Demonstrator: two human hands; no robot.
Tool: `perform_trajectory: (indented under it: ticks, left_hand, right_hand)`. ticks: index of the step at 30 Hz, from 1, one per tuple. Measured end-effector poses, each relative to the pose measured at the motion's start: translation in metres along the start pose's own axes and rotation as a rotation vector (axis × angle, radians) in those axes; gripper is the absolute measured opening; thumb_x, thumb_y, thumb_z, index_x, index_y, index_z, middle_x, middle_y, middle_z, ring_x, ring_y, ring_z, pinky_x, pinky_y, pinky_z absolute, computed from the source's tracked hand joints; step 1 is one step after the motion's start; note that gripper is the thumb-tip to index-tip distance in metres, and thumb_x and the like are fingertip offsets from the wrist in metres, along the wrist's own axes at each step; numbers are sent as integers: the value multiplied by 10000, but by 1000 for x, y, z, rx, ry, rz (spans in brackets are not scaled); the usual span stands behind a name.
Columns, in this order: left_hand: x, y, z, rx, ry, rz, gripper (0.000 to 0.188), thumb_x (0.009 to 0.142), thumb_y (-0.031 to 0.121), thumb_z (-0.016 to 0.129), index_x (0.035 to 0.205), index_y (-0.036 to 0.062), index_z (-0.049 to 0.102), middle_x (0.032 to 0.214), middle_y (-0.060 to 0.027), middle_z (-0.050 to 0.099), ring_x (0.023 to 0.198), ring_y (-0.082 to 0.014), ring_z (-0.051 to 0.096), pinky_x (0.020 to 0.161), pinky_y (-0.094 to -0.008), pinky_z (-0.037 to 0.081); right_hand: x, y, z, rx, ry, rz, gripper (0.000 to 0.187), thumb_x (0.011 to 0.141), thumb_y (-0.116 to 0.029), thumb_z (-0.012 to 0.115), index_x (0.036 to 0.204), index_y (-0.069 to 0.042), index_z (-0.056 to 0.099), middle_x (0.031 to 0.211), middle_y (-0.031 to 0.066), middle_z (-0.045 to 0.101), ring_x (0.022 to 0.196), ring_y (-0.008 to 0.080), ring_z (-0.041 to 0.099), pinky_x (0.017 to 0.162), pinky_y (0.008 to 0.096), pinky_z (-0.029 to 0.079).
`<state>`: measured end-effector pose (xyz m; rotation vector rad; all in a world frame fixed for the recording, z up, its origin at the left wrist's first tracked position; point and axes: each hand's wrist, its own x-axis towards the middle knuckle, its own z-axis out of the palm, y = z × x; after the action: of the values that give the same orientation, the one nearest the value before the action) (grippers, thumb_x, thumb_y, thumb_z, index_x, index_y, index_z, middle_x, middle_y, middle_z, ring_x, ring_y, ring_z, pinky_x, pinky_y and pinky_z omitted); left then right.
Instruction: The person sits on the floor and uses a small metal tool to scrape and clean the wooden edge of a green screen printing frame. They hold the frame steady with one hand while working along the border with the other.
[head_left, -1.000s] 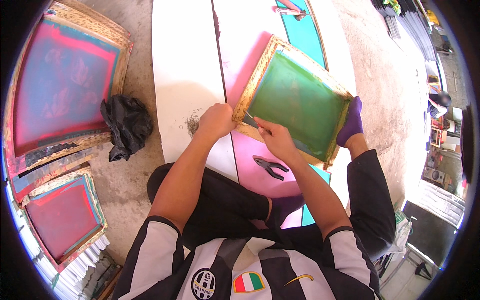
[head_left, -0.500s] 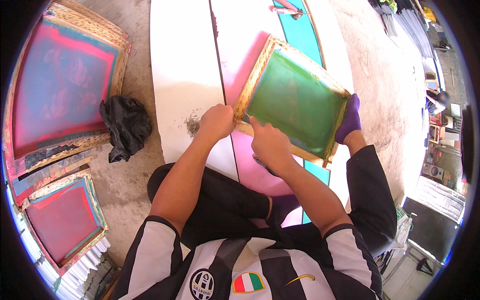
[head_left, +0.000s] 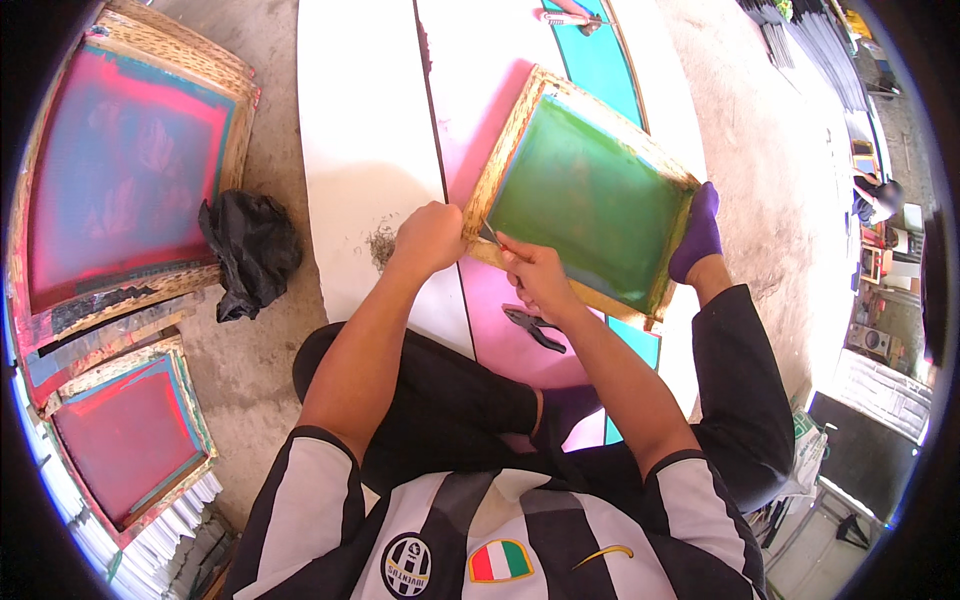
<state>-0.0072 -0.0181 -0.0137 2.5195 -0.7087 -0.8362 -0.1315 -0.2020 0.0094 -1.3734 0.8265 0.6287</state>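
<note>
A silk-screen frame with green mesh and a mottled wooden rim lies tilted on the board in front of me. My left hand is closed round its near left corner, thumb side against the wood. My right hand is pinched on a small thin metal tool at the mesh's edge by that same corner; its exact kind is too small to tell. Black-handled pliers lie on the pink surface just below my right hand. My foot in a purple sock presses against the frame's right corner.
Left on the floor stand a large pink-blue screen frame, a black plastic bag and a smaller red screen frame. At the board's far end, a tool with metal parts lies on the turquoise strip. Another person is far right.
My right hand has shifted slightly up and turned, uncovering the pliers below it and more of the thin metal tool. My left hand stays at the corner.
</note>
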Motion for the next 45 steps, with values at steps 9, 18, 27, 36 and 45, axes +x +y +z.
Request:
perform_trajectory:
  ticks: [9, 18, 27, 36, 45]
  left_hand:
    - [-2, -4, 1, -47, 21, 7, 230, 770, 209, 820, 852, 1, 766, 855, -245, 733, 851, -421, 739, 773, -508, 593]
    - [-4, 4, -9, -120, -13, -51, 287, 769, 254, 838, 861, -8, 766, 852, -241, 733, 853, -410, 739, 782, -490, 589]
    - [-5, 7, -5, -92, 5, -59, 318, 786, 276, 846, 881, -16, 762, 876, -251, 740, 880, -418, 744, 797, -500, 597]
    - [2, 8, 2, 7, 3, -17, 272, 803, 228, 814, 923, -9, 759, 892, -252, 744, 884, -438, 743, 806, -511, 609]
    - [-1, 14, -3, -7, 21, -58, 289, 793, 238, 822, 887, -26, 757, 864, -266, 735, 885, -437, 742, 798, -509, 607]
  right_hand:
    - [-1, -21, -10, 72, -41, 98, 405, 1044, -193, 629, 1437, -103, 665, 822, 66, 712, 619, 147, 613, 600, 314, 501]
    - [-13, -8, -4, -768, 244, -540, 373, 1004, -169, 614, 1363, -133, 705, 1088, 241, 752, 1006, 447, 721, 897, 512, 565]
    - [-11, -2, -4, -901, 315, -613, 389, 988, -169, 609, 1366, -145, 699, 979, 246, 744, 912, 456, 719, 845, 554, 566]
    - [1, -7, -9, -668, 153, -360, 422, 1000, -157, 596, 1416, -143, 668, 1029, 233, 756, 933, 413, 743, 849, 497, 584]
    - [15, 15, -17, -594, 157, -427, 392, 1018, -199, 665, 1406, -148, 685, 1183, 231, 757, 821, 263, 729, 837, 411, 572]
